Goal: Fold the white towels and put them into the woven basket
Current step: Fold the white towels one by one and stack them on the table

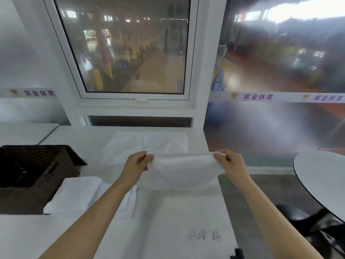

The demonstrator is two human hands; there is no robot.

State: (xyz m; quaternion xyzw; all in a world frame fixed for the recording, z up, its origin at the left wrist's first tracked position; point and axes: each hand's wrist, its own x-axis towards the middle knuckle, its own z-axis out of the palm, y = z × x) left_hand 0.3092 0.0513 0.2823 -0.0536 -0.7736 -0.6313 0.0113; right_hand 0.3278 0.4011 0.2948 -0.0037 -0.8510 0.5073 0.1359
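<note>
White towel hangs pinched between left hand and right hand; folded pile waits beside the basket; another lies unfolded.

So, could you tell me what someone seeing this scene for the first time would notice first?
First, the white towel held up at centre over the white table, its top corners pinched by the left hand and the right hand. Next, the dark woven basket at the left, with folded towels lying beside it. Another towel lies flat behind, below the window.
</note>
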